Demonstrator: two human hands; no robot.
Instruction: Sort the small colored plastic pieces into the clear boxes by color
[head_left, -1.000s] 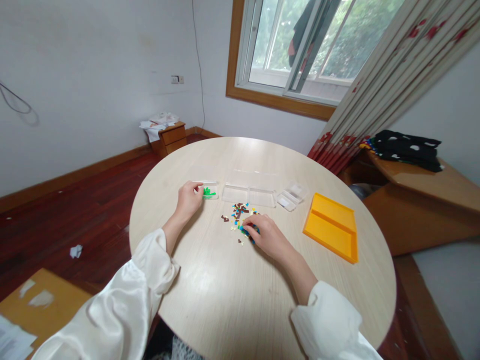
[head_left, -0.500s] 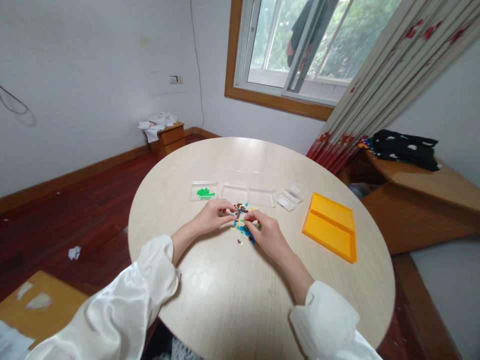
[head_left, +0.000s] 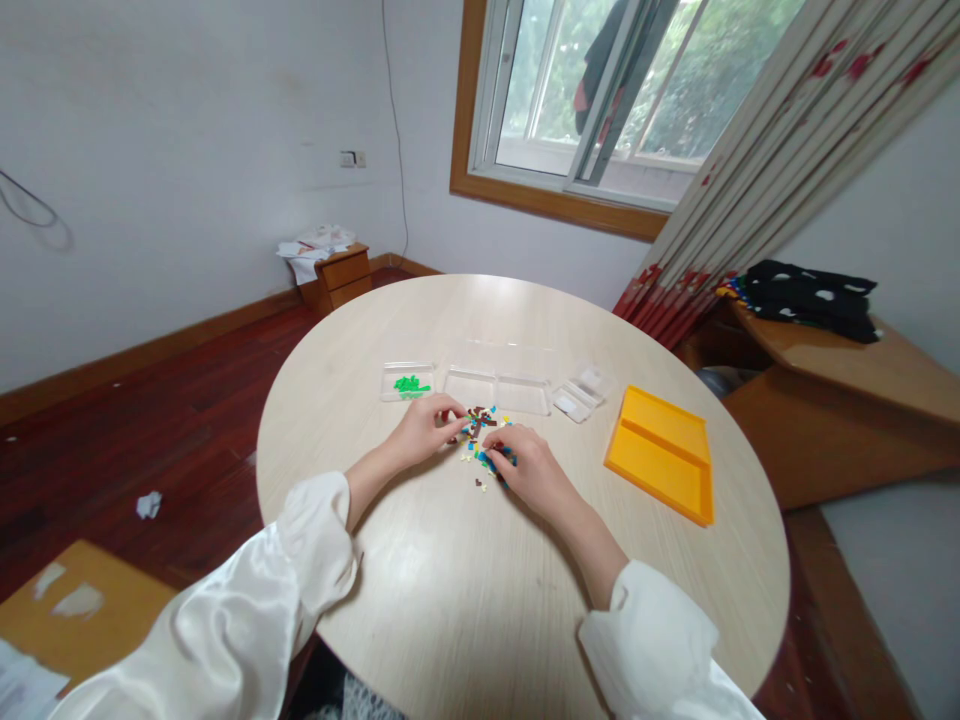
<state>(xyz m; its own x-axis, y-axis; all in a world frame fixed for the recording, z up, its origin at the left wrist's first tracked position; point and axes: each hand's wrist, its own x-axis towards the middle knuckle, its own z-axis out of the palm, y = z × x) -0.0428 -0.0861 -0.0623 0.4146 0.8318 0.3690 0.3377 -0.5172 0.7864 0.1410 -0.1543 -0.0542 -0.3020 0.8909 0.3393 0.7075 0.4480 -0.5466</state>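
A loose pile of small plastic building pieces [head_left: 480, 424] in brown, blue, yellow, green and cream lies on the round table between my hands. My left hand [head_left: 426, 430] is at the pile's left edge, thumb and fingertips drawn together; whatever they pinch is too small to name. Over the right side of the pile, my right hand [head_left: 529, 465] has its thumb and index finger bent close together at the blue pieces, partly covering them. What is between those fingertips cannot be made out. Behind my left hand, a clear tray [head_left: 386, 392] holds green pieces [head_left: 409, 386].
Two joined clear trays [head_left: 523, 394] stand behind the pile, with a small clear lidded box [head_left: 576, 400] to their right. A yellow two-part tray [head_left: 664, 450] lies farther right on the pale round table [head_left: 465, 610].
The green piece seen at my right fingertips is no longer visible there. My right fingers have shifted slightly down over the blue pieces, and my left thumb has risen toward its fingers.
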